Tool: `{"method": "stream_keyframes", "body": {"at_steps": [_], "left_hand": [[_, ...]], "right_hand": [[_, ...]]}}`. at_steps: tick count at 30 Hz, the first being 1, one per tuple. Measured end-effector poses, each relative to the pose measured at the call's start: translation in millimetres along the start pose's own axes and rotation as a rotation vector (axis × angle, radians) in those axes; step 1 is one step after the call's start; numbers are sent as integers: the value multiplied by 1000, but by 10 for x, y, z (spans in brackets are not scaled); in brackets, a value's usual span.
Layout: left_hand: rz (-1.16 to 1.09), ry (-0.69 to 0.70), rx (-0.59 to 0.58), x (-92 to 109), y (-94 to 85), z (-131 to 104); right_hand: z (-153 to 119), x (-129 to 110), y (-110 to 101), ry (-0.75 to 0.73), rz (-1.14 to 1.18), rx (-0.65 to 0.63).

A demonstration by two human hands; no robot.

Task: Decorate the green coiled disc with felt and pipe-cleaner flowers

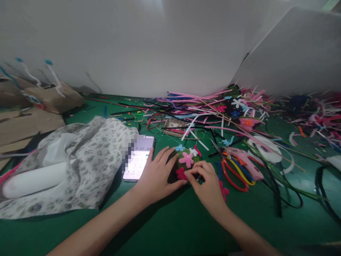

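A rounded green piece (181, 155) covered with fuzzy flowers rests on the green table in front of me. It bears a pink flower (186, 160), a light blue flower (179, 148), a white flower (193, 152) and a dark pink flower (181, 173) low on its near side. My left hand (157, 176) curves around the left side of the piece, thumb at its lower edge, holding it. With thumb and forefinger together, my right hand (206, 183) pinches at the edge of the dark pink flower. Another dark pink flower (224, 191) lies partly behind my right wrist.
A phone (141, 161) showing a timer lies beside my left hand. Scissors and pliers with red handles (234, 179), a pink glue gun (252, 165) and a white tape roll (263, 147) are to the right. Patterned cloth (106, 142), cardboard (32, 121) and scattered pipe cleaners (191, 99) surround the work.
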State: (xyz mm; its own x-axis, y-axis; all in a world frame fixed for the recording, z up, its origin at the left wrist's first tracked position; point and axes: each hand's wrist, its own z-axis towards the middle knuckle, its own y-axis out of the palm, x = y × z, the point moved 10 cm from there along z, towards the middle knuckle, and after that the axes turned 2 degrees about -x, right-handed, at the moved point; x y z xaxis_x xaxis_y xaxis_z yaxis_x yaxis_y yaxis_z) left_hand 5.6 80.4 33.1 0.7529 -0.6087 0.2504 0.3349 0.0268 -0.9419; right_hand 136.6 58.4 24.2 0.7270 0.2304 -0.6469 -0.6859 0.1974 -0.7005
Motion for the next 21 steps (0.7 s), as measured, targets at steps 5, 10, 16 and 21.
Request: {"method": "stream_keyframes", "body": {"at_steps": [5, 10, 16, 21], "left_hand": [[7, -12, -8, 12, -12, 2], [6, -19, -20, 26, -10, -7], [24, 1, -29, -103, -57, 8], [-29, 38, -65, -207, -75, 15]], "right_hand": [[14, -23, -10, -36, -67, 35], [6, -106, -17, -93, -146, 53], [-2, -152, -12, -125, -195, 59], [3, -145, 11, -114, -200, 34]]}}
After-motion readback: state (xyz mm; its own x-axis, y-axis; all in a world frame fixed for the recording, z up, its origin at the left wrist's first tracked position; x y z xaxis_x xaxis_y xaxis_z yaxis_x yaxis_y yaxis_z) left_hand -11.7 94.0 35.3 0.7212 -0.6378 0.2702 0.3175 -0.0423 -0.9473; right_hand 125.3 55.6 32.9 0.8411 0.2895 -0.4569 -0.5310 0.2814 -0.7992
